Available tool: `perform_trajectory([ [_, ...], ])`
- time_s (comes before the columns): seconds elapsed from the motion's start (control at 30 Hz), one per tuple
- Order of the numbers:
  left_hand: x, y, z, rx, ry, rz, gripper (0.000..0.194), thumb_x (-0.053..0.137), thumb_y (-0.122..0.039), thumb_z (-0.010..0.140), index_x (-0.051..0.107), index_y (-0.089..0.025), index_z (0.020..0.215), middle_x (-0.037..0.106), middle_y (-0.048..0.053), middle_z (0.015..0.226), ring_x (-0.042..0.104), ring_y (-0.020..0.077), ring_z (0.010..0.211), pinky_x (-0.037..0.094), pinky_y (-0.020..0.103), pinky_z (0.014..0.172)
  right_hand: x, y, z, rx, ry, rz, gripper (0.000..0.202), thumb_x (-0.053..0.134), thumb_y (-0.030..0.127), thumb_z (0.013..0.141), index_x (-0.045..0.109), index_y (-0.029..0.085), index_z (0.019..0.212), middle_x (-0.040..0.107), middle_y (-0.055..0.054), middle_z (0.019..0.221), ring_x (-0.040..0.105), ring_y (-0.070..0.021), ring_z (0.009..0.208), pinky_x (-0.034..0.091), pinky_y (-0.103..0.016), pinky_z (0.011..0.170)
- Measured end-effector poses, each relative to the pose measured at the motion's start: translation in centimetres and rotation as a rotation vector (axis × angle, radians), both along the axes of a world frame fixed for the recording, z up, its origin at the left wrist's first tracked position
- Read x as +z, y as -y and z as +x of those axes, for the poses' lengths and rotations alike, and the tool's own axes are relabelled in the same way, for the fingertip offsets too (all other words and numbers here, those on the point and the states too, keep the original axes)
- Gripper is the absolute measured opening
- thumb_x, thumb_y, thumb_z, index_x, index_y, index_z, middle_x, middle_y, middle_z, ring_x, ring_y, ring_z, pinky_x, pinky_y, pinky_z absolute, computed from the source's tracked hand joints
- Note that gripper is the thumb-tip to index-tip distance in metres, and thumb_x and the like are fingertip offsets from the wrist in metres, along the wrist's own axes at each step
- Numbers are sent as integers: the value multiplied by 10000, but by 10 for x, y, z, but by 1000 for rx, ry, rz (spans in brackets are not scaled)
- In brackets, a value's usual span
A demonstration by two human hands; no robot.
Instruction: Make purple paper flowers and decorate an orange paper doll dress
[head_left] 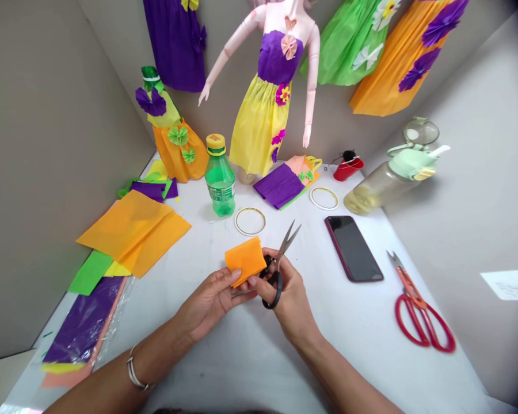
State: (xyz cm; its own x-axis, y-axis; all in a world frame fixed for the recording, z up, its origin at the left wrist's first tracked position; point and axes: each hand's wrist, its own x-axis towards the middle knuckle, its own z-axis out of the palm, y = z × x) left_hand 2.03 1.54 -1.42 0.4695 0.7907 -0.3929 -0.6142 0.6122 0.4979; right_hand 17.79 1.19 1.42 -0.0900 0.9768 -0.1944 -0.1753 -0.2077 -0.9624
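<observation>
Between my hands is a folded piece of orange fabric or crepe-like paper. My left hand pinches its lower left corner, thumb on top. Black-handled scissors are gripped in my right hand, their blades parted slightly and pointing up and away from the orange piece. My right thumb and fingertips also touch the right edge of the orange piece. Just beyond it lies a thin ring-shaped roll of tape. The scissors' second handle loop is partly hidden by my fingers.
At left lie orange sheets and a plastic packet of purple sheets. A green bottle and a doll in a yellow skirt stand behind. To the right are a phone, red-handled scissors and a water bottle.
</observation>
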Motion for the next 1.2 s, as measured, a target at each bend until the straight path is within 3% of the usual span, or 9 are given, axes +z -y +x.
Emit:
perform_trajectory([
  [0.2, 2, 0, 2, -2, -65, 47, 140, 649, -243, 895, 716, -132, 948, 707, 75, 953, 632, 187, 941, 490, 391, 976, -1, -1, 0, -43, -19, -13, 409, 768, 275, 730, 589, 236, 1096, 584, 41, 780, 554, -131, 688, 448, -254, 662],
  [0.33, 5, 2, -2, 127, -393, 140, 169, 723, -312, 834, 615, -183, 828, 595, -27, 730, 542, 104, 643, 456, 237, 664, -3, -4, 6, -113, -1, -21, 407, 767, 256, 717, 588, 228, 1081, 568, 42, 766, 529, -136, 714, 421, -246, 649],
  [0.4, 6, 3, -4, 255, -596, 272, 260, 781, -292, 773, 540, -199, 746, 498, -61, 666, 454, 86, 572, 380, 215, 582, -4, -5, 8, -134, 3, -28, 417, 761, 228, 705, 582, 223, 1082, 577, 41, 770, 522, -136, 718, 412, -248, 655],
  [0.5, 9, 4, -6, 377, -835, 540, 310, 849, -196, 667, 585, -222, 826, 488, -53, 739, 448, 102, 619, 385, 223, 633, -6, -4, 10, -121, -9, -41, 429, 750, 196, 696, 577, 223, 1088, 595, 39, 794, 528, -135, 739, 408, -243, 672],
  [0.57, 10, 3, -6, 357, -982, 703, 298, 832, -161, 668, 648, -228, 893, 501, -35, 782, 456, 115, 637, 398, 241, 675, -6, -3, 9, -96, -16, -47, 429, 745, 188, 694, 577, 222, 1088, 609, 35, 808, 537, -136, 751, 411, -241, 678],
  [0.67, 9, 2, -7, 284, -1129, 878, 117, 711, -158, 789, 684, -225, 881, 532, -11, 837, 461, 118, 635, 404, 256, 676, -4, -2, 7, -77, -25, -62, 439, 748, 191, 685, 579, 215, 1090, 631, 22, 836, 547, -140, 763, 422, -242, 682],
  [0.77, 7, 1, -10, 260, -1172, 932, 63, 625, -168, 866, 662, -219, 860, 538, -9, 851, 465, 110, 640, 406, 243, 655, -3, -1, 6, -64, -41, -79, 457, 758, 203, 678, 583, 207, 1099, 643, 14, 856, 548, -139, 769, 431, -240, 681],
  [1.0, 12, -1, -12, 296, -1158, 814, 78, 613, -231, 894, 624, -201, 823, 527, -6, 838, 492, 113, 708, 428, 227, 684, -6, -1, 7, -40, -55, -110, 462, 792, 257, 687, 596, 212, 1103, 618, 26, 828, 524, -121, 742, 411, -224, 660],
  [1.2, 8, 3, -10, 292, -1025, 829, 44, 645, -229, 878, 669, -205, 849, 587, -2, 898, 502, 64, 580, 436, 203, 548, -8, -2, 6, -63, -63, -134, 449, 793, 272, 692, 595, 210, 1089, 594, 36, 797, 507, -119, 717, 398, -231, 659],
])
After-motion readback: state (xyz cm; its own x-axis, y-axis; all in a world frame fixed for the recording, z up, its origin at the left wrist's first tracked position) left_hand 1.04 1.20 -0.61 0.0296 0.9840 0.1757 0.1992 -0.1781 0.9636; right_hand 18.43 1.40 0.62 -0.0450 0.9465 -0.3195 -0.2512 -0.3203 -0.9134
